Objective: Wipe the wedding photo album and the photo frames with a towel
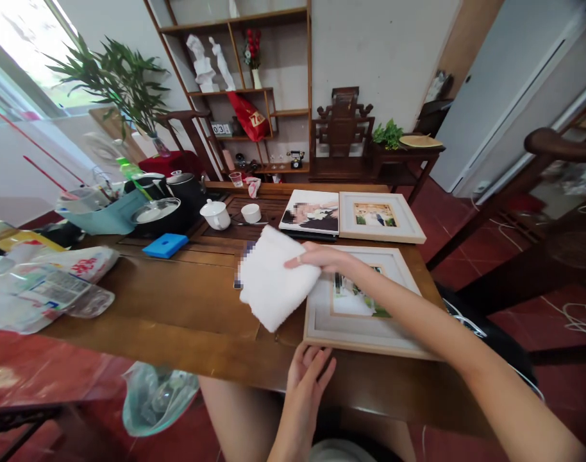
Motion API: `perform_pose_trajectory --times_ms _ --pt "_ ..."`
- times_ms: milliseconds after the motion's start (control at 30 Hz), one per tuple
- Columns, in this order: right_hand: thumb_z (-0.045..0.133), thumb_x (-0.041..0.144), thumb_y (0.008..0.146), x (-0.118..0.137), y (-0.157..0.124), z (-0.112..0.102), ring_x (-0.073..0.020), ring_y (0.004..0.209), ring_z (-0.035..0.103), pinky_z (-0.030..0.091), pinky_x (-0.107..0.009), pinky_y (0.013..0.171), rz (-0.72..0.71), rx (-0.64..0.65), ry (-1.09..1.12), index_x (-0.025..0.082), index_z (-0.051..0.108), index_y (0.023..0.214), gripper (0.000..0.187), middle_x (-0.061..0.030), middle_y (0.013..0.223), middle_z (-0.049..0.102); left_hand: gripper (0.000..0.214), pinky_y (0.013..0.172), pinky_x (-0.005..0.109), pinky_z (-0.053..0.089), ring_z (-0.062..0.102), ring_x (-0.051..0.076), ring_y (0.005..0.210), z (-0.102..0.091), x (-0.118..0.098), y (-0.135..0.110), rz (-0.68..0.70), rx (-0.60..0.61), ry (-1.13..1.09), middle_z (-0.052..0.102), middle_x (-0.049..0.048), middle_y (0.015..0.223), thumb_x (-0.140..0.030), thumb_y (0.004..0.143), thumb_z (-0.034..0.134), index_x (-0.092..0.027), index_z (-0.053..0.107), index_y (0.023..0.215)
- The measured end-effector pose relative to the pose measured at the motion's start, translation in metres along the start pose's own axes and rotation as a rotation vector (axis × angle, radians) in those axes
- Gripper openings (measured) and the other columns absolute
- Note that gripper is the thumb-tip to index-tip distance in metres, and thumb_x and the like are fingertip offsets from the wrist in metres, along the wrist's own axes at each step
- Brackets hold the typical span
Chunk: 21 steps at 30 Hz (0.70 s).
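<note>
My right hand (322, 258) is closed on a folded white cloth (274, 279), held just above the left edge of a white picture frame (393, 333) that lies flat on the wooden table (177, 301). The photo in that frame is partly hidden by my forearm. My left hand (309, 375) rests with its fingers stretched out against the near edge of the same frame, holding nothing.
Further back lie a second white frame (382, 217) and a photo print (311, 212). A tea tray with white cups (216, 215), a kettle (184, 186) and a blue box (165, 245) stand at back left. Plastic bags (38, 289) crowd the left end. A wooden chair (552, 212) is on the right.
</note>
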State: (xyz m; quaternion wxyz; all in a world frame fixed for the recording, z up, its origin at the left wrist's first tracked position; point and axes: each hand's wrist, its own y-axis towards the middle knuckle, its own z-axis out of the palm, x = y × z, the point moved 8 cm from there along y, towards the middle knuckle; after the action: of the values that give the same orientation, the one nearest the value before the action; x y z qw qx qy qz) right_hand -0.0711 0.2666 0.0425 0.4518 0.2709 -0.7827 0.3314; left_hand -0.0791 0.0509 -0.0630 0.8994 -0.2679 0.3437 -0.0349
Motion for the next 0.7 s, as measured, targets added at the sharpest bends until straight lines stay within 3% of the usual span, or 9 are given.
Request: perform_pose_trajectory --times_ms 67,133,200,267,333,400,500,633,700 --pt "0.073 0.036 0.074 -0.013 -0.031 -0.023 -0.0235 0.085 0.071 0.059 -0.033 0.074 0.006 -0.085 0.342 0.009 0.065 0.114 0.049 -0.0152 0.103 0.076 0.062 0.106 0.044 0.048 0.066 0.027 0.112 -0.004 -0.010 0.005 0.052 -0.040 0.012 0.067 0.0081 0.112 -0.029 0.069 0.088 -0.021 0.055 0.121" --pt "0.074 0.033 0.072 -0.033 -0.070 -0.051 -0.0237 0.090 0.071 0.060 -0.034 0.078 0.015 -0.260 0.473 0.012 0.058 0.129 0.063 -0.0156 0.115 0.072 0.078 0.101 0.041 0.051 0.069 0.021 0.099 -0.003 -0.023 0.012 0.108 -0.031 0.080 0.068 0.0032 0.102 -0.032 0.069 0.087 -0.026 0.045 0.134" --pt "0.075 0.033 0.073 -0.054 -0.114 -0.074 -0.0227 0.101 0.069 0.059 -0.035 0.084 0.022 -0.462 0.426 0.026 0.044 0.144 0.077 -0.0100 0.135 0.063 0.081 0.093 0.037 0.055 0.069 0.018 0.091 0.003 -0.038 0.019 0.173 0.009 0.220 0.066 0.0003 0.094 -0.039 0.071 0.085 -0.028 0.040 0.138" --pt "0.072 0.035 0.077 -0.068 -0.157 -0.084 -0.0229 0.113 0.065 0.057 -0.034 0.088 0.000 -0.574 0.310 0.033 0.041 0.146 0.076 -0.0057 0.147 0.052 0.069 0.085 0.032 0.058 0.068 0.017 0.088 0.012 -0.051 0.026 0.209 0.065 0.404 0.065 0.0007 0.093 -0.044 0.074 0.081 -0.026 0.048 0.132" --pt "0.059 0.038 0.088 -0.080 -0.191 -0.078 -0.0223 0.115 0.065 0.058 -0.032 0.086 -0.015 -0.539 0.260 0.034 0.045 0.144 0.058 -0.0049 0.146 0.052 0.055 0.077 0.030 0.059 0.066 0.016 0.079 0.020 -0.059 0.033 0.210 0.110 0.584 0.063 0.0004 0.089 -0.048 0.075 0.078 -0.022 0.059 0.119" --pt "0.041 0.035 0.095 -0.087 -0.214 -0.058 -0.0218 0.100 0.071 0.060 -0.033 0.075 -0.033 -0.387 0.247 0.034 0.040 0.148 0.053 -0.0068 0.129 0.066 0.047 0.073 0.030 0.060 0.063 0.015 0.070 0.027 -0.066 0.040 0.205 0.149 0.717 0.061 -0.0010 0.081 -0.050 0.074 0.076 -0.020 0.064 0.108" --pt "0.043 0.020 0.087 -0.085 -0.237 -0.035 -0.0199 0.088 0.072 0.058 -0.032 0.069 -0.117 -0.340 -0.081 0.036 0.029 0.153 0.069 -0.0043 0.113 0.072 0.043 0.072 0.032 0.059 0.061 0.015 0.065 0.034 -0.074 0.046 0.214 0.189 0.831 0.062 -0.0004 0.078 -0.050 0.073 0.075 -0.019 0.068 0.101" --pt "0.055 0.013 0.078 -0.064 -0.243 -0.022 -0.0251 0.075 0.064 0.052 -0.041 0.072 -0.162 -0.668 -0.807 0.032 0.042 0.148 0.074 -0.0055 0.082 0.072 0.039 0.071 0.031 0.056 0.061 0.017 0.068 0.036 -0.078 0.048 0.226 0.259 0.927 0.063 0.0012 0.083 -0.048 0.077 0.070 -0.019 0.068 0.104" --pt "0.059 0.014 0.080 -0.050 -0.236 -0.014 -0.0308 0.087 0.062 0.048 -0.051 0.081 -0.219 -0.785 -1.031 0.032 0.056 0.137 0.059 -0.0113 0.089 0.071 0.042 0.069 0.028 0.053 0.060 0.017 0.068 0.036 -0.080 0.046 0.260 0.299 0.968 0.061 -0.0001 0.080 -0.044 0.080 0.068 -0.020 0.064 0.115"
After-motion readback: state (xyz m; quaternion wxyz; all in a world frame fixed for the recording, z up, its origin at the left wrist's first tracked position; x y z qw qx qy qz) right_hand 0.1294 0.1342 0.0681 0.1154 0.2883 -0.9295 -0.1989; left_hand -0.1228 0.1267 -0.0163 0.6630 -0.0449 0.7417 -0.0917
